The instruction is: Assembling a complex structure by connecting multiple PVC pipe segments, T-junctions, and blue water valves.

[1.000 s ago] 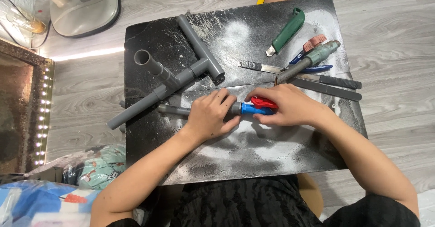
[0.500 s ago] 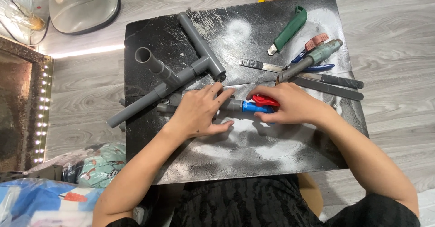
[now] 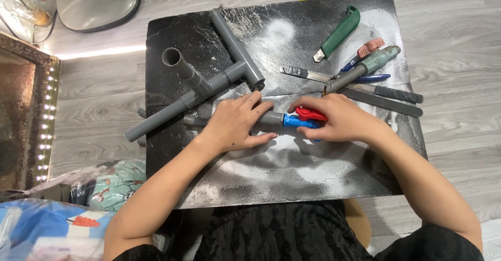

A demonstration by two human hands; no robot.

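Hands low centre on scuffed black board (image 3: 292, 172). Left hand (image 3: 232, 125) lies palm down over grey pipe (image 3: 271, 118), fingers spread and loosely curled, thumb stretched along board; looser than a second ago, when it was bunched tighter on pipe. Right hand (image 3: 336, 117) curled around blue valve (image 3: 298, 121) with red handle (image 3: 311, 113), fingertips pinching valve body; whether grip is firm, cannot tell. Valve sits on pipe end, mid-board, between both hands, same spot as before. Hands have shifted barely; tools unchanged.

Beyond left hand: grey pipe assembly (image 3: 209, 81) with tee joint, one open end facing up, long leg overhanging left edge of board. Beyond right hand: two dark flat files (image 3: 389, 96), grey-handled tool (image 3: 365, 65), blue-handled tool (image 3: 373, 77) touching it, pink-capped tool (image 3: 368, 48), bare blade (image 3: 302, 73). Farther: green-handled knife (image 3: 342, 31), lying diagonal.

Near left, off board: blue-and-white plastic package (image 3: 42, 229) with small red mark, crumpled teal patterned bag (image 3: 117, 183) beside it. Left edge: frame with light strip (image 3: 44, 120). Far left corner: round pale fan base (image 3: 96, 3) on wood floor.
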